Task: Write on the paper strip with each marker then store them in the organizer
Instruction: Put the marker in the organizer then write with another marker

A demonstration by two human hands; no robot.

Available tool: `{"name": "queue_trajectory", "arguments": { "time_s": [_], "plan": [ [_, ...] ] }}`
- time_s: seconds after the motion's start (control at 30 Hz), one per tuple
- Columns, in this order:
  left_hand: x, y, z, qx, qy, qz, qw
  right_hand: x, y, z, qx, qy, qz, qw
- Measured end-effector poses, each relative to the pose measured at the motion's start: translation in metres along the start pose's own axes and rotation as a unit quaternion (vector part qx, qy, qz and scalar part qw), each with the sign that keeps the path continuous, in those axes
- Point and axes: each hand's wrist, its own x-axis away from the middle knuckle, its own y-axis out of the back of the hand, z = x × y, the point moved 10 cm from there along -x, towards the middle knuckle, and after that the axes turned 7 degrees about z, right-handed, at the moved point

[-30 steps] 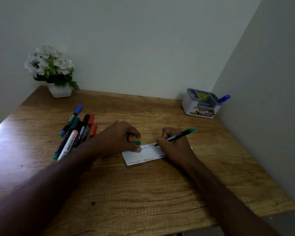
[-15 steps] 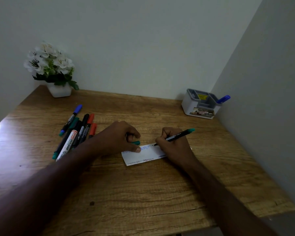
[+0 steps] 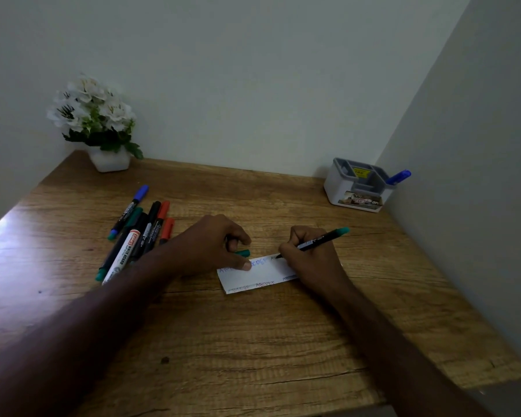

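Right hand (image 3: 312, 260) is pinching green marker (image 3: 322, 239), tip touching strip (image 3: 260, 273); left hand (image 3: 211, 245) is gripping cap (image 3: 243, 253), thumb pressing strip.

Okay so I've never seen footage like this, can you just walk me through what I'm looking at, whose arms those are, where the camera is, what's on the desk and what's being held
There is no machine here. A person wears a camera on the head, so the view looks forward and down at their own arms.

The right hand grips a green-ended marker, its tip on a white paper strip that already bears writing. The left hand pins the strip with its thumb and holds a green cap.

On the wooden desk to the left lies a bunch of markers. At the back right stands a white organizer with a blue marker in it. A flower pot sits in the far left corner.
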Motion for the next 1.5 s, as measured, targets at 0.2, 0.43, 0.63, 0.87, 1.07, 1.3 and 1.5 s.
{"name": "queue_trajectory", "arguments": {
  "time_s": [0.2,0.43,0.63,0.87,1.07,1.3,1.5],
  "plan": [
    [0.0,0.0,0.001,0.002,-0.001,-0.001,1.0,0.0,0.0,-0.001,0.0,-0.003,0.001,1.0],
    [-0.001,0.0,0.001,0.004,-0.001,-0.004,1.0,-0.001,0.004,-0.004,0.001,-0.012,-0.013,1.0],
    [-0.001,0.0,0.001,-0.001,-0.002,-0.004,1.0,0.001,0.003,-0.004,-0.002,-0.012,-0.008,1.0],
    [-0.001,0.0,0.0,-0.004,-0.001,-0.004,1.0,0.0,0.004,-0.001,0.006,-0.006,-0.012,1.0],
    [-0.001,0.0,0.001,-0.005,0.0,-0.003,1.0,-0.001,0.004,-0.004,-0.001,-0.007,-0.017,1.0],
    [0.002,0.001,-0.002,0.001,-0.002,-0.005,1.0,0.0,0.005,-0.003,0.005,-0.01,-0.019,1.0],
    [0.0,0.001,0.0,0.004,0.001,-0.006,1.0,0.001,0.012,-0.005,0.0,-0.019,-0.05,0.999]
  ]
}}
